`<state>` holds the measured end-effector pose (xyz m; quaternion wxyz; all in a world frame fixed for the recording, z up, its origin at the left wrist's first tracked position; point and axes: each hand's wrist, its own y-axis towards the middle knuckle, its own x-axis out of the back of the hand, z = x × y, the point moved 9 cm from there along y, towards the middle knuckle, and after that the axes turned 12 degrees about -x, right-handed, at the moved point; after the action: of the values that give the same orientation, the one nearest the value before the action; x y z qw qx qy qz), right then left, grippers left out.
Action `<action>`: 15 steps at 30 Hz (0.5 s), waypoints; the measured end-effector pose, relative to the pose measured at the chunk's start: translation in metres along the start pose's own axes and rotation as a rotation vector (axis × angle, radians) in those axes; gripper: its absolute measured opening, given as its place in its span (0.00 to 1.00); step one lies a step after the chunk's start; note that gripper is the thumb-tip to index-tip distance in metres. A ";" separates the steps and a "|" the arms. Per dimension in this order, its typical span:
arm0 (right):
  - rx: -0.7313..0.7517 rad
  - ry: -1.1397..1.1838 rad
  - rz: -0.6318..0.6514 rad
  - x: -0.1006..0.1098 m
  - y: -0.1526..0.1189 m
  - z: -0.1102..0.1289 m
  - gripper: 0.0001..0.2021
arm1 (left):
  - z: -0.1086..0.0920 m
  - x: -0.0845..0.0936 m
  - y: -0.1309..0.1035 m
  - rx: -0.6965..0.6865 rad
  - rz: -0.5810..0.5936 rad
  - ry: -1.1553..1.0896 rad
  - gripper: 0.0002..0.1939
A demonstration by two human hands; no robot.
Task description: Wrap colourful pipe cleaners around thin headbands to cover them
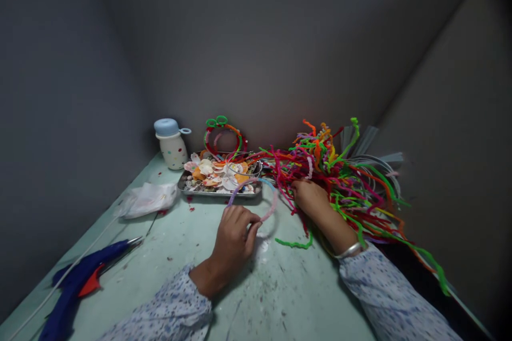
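My left hand (237,232) is closed on a ring of fuzzy pipe cleaner (275,200), coloured purple, blue and pink, and holds it upright over the table. On the right, my right hand (311,197) reaches into a tangled heap of bright pipe cleaners (336,170), its fingers curled in among red and pink strands. The fingertips are partly hidden, so which strands they pinch is unclear. A loose green pipe cleaner (294,244) lies on the table between my hands.
A metal tray (220,195) of shells stands behind my left hand, with decorated hoops (242,141) at its back. Further left are a white bottle with a blue lid (173,149), a white plastic packet (150,199) and a blue glue gun (86,266) with its cord. Dark grey walls enclose the table.
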<state>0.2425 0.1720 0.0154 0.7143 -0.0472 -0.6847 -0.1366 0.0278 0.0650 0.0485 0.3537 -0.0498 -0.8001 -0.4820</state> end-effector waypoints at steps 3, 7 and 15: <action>-0.024 -0.023 -0.012 -0.005 0.005 0.003 0.14 | -0.001 0.001 0.001 -0.012 -0.002 0.010 0.03; -0.016 -0.032 -0.037 -0.006 0.003 0.007 0.15 | -0.001 0.000 0.001 -0.017 0.005 0.009 0.04; -0.046 0.037 -0.107 0.015 0.004 -0.004 0.17 | -0.001 0.000 0.000 -0.002 0.003 0.000 0.04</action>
<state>0.2480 0.1730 0.0310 0.7174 -0.0243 -0.6695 -0.1912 0.0278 0.0643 0.0488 0.3544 -0.0515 -0.7994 -0.4824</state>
